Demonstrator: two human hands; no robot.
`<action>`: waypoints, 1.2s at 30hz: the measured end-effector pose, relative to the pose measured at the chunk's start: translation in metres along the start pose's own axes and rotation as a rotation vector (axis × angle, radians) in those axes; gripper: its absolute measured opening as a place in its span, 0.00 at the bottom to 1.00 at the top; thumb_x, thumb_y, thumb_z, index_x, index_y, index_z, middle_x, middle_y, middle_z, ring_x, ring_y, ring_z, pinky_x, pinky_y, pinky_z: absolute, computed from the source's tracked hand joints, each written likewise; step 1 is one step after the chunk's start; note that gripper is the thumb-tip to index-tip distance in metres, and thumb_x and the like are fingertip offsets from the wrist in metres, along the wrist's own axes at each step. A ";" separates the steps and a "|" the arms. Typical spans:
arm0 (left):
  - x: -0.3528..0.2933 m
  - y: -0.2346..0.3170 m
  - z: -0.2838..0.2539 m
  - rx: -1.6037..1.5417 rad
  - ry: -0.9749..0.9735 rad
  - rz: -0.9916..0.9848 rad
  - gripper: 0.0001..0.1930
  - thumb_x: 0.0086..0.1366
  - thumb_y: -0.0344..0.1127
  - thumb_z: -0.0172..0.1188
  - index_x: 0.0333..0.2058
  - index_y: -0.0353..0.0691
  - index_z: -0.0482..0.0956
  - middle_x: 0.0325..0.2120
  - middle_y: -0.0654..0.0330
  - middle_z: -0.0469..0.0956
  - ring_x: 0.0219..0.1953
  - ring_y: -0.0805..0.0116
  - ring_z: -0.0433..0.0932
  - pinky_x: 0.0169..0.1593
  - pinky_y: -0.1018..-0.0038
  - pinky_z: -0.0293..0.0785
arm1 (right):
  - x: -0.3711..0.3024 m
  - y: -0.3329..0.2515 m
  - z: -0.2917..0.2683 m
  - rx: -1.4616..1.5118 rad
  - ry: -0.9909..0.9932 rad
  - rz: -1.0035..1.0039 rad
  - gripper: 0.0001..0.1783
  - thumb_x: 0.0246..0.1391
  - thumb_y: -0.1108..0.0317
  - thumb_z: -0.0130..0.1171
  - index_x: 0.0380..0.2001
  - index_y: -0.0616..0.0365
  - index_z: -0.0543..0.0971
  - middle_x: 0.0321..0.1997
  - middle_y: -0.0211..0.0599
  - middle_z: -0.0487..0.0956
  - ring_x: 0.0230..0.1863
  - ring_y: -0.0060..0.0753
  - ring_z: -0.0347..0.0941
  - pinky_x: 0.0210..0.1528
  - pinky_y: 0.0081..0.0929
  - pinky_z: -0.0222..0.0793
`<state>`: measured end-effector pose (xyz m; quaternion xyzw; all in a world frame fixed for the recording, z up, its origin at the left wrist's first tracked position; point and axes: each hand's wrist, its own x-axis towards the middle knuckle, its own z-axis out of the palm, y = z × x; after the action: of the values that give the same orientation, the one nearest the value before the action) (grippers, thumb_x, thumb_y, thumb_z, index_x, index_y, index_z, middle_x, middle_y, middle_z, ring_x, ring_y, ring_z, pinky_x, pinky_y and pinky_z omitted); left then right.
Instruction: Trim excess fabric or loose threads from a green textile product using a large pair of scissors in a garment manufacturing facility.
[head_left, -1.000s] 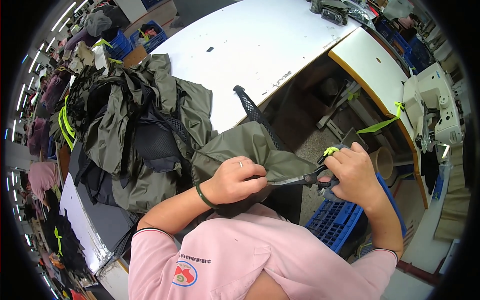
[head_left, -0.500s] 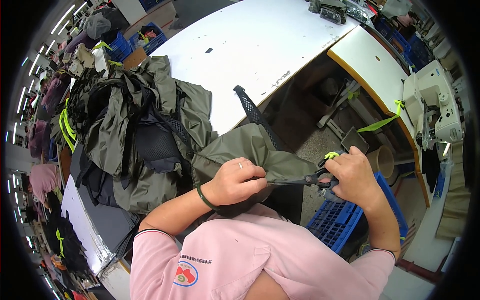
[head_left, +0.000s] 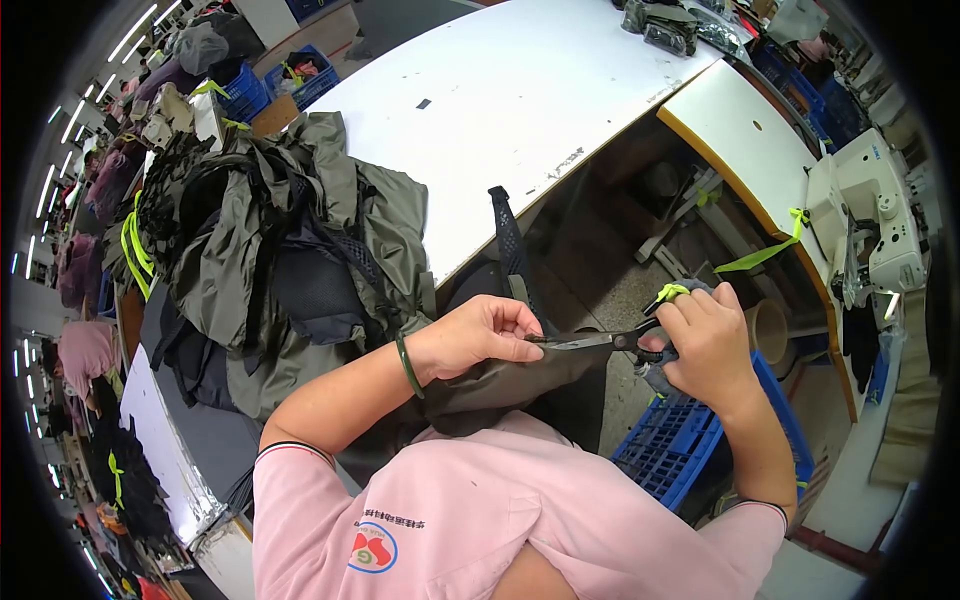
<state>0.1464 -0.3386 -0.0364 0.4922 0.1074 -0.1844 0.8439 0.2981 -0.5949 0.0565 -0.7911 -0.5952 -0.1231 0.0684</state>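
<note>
My left hand (head_left: 475, 335) pinches the edge of an olive-green fabric piece (head_left: 500, 385) that lies folded over my lap. A black mesh strap (head_left: 510, 245) rises from the fabric just above that hand. My right hand (head_left: 705, 340) grips black-handled scissors (head_left: 600, 342) with a yellow-green tag on the handle. The blades point left and meet the fabric at my left fingertips.
A heap of olive and black garments (head_left: 270, 250) covers the left of the white worktable (head_left: 520, 90). A blue plastic crate (head_left: 680, 445) stands on the floor under my right arm. A white sewing machine (head_left: 865, 215) sits on a side table at right.
The broad olive panel that spread above my left hand has dropped down onto my lap. My left hand has lifted slightly and the mesh strap now stands more upright.
</note>
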 end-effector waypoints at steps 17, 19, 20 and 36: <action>0.002 -0.004 0.000 0.022 -0.022 -0.001 0.10 0.56 0.20 0.69 0.36 0.37 0.80 0.31 0.69 0.79 0.32 0.83 0.76 0.39 0.85 0.73 | -0.002 0.002 0.014 -0.079 0.055 -0.072 0.12 0.40 0.66 0.69 0.21 0.53 0.73 0.20 0.31 0.70 0.25 0.32 0.69 0.36 0.33 0.60; 0.003 -0.004 0.000 0.029 -0.016 -0.002 0.10 0.56 0.20 0.69 0.36 0.37 0.80 0.30 0.69 0.79 0.32 0.83 0.76 0.39 0.85 0.73 | -0.004 0.003 0.014 -0.053 0.018 -0.057 0.12 0.41 0.66 0.68 0.21 0.53 0.73 0.21 0.31 0.71 0.25 0.32 0.69 0.36 0.32 0.60; 0.003 -0.003 0.001 0.038 -0.018 0.003 0.10 0.56 0.21 0.69 0.36 0.37 0.80 0.30 0.70 0.79 0.32 0.83 0.76 0.39 0.85 0.73 | -0.005 0.003 0.013 -0.053 0.018 -0.056 0.12 0.41 0.66 0.68 0.21 0.53 0.73 0.21 0.31 0.71 0.25 0.32 0.69 0.36 0.32 0.60; 0.000 0.002 0.007 0.184 -0.049 0.058 0.09 0.57 0.22 0.69 0.36 0.38 0.79 0.24 0.75 0.69 0.27 0.86 0.66 0.35 0.85 0.67 | -0.007 0.009 0.017 0.106 -0.121 -0.020 0.15 0.38 0.65 0.71 0.21 0.54 0.72 0.20 0.35 0.74 0.24 0.38 0.70 0.35 0.34 0.57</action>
<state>0.1470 -0.3441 -0.0314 0.5661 0.0551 -0.1807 0.8024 0.3065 -0.5994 0.0389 -0.7863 -0.6119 -0.0442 0.0728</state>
